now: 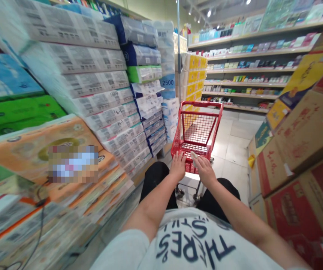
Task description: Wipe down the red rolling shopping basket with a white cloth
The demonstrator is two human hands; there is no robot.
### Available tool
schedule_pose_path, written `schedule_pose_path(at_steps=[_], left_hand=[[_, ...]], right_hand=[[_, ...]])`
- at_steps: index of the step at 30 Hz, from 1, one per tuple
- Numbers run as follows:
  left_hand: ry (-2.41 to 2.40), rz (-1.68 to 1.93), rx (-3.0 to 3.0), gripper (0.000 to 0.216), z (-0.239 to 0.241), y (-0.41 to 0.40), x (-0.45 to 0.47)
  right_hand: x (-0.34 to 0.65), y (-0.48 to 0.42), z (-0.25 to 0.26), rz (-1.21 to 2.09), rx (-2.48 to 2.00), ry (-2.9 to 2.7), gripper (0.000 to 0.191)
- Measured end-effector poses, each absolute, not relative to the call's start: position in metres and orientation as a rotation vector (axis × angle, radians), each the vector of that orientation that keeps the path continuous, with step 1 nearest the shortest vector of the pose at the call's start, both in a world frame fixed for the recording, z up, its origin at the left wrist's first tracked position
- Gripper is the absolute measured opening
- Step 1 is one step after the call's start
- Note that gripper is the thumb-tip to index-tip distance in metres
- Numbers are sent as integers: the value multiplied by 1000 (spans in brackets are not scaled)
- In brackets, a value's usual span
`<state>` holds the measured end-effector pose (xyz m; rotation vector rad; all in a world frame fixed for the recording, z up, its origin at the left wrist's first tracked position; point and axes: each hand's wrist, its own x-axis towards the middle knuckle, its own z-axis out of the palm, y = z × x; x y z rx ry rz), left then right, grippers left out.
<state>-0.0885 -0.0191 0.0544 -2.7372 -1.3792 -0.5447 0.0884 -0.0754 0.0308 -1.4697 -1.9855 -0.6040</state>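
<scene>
Shopping cart (199, 127), one — red, standing upright on its wheels, straight ahead at twelve o'clock as I see it. Body of open square lattice; the mesh floor shows through the top. Far end: a latticed panel, wider above than below, under a smooth red rim at twelve o'clock. Sides slope down toward the near edge at six. Thin metal legs below, on dark casters: two visible around six to seven o'clock, another at four.

Small pale item (193, 155), one — held at the cart's near edge, six o'clock; too small to identify.
</scene>
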Motion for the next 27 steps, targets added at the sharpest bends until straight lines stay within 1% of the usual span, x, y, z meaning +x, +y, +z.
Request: schedule_pose_path(at_steps=[4, 8, 12, 15, 23, 27], left_hand=[[-1356, -488, -2778, 60, 57, -15, -93], [-1333, -465, -2782, 64, 57, -12, -94], [-1311, -470, -2773, 66, 54, -11, -94], [-1302, -461, -2771, 68, 52, -10, -95], [-1229, -426, -2790, 79, 47, -7, -100], [-1232, -456, -2758, 74, 47, -8, -99]], right_hand=[[98, -74, 31, -610, -1407, -2111, 47], [101, -73, 29, -620, -1332, -2156, 46], [97, -74, 24, -690, -1134, -2258, 38], [88, -72, 25, -675, -1064, -2316, 34], [66, -69, 28, -605, -1068, -2416, 25], [63, -69, 34, -575, -1148, -2441, 20]])
